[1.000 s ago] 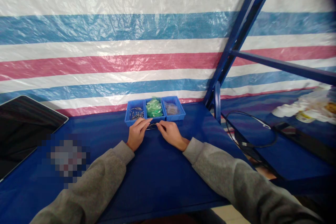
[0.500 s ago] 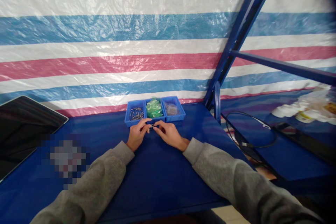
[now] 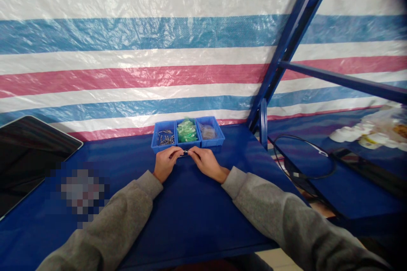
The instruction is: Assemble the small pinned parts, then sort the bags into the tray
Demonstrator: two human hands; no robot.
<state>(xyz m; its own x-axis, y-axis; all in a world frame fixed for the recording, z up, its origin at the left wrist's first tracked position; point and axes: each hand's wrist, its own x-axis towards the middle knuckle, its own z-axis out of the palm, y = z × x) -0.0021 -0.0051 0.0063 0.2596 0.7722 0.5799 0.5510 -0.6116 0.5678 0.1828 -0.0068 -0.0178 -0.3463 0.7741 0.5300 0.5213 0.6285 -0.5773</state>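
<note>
My left hand [image 3: 166, 163] and my right hand [image 3: 206, 163] meet fingertip to fingertip just in front of the blue bins. Between them is a small shiny metallic piece [image 3: 185, 151], pinched from both sides; most of it is hidden by the fingers, so its kind does not show. Right behind the hands stand three joined blue bins: the left bin [image 3: 153, 140] holds slim metal pin-like parts [image 3: 166, 139], the middle one green plastic pieces or bags [image 3: 187, 130], the right one thin clear plastic items [image 3: 208, 132].
A dark-screened device [image 3: 28, 156] lies at the left, with a blurred-out patch [image 3: 82, 190] near it. Right of the blue table [image 3: 197, 220] are a blue metal frame [image 3: 280, 59], a black cable [image 3: 305, 135], a phone-like slab [image 3: 362, 169] and white rolls [image 3: 346, 132].
My left fingers have closed in, the raised index finger now curled down beside the thumb on the small metallic piece. My right hand has hardly moved, its fingertips slightly nearer the left ones.
</note>
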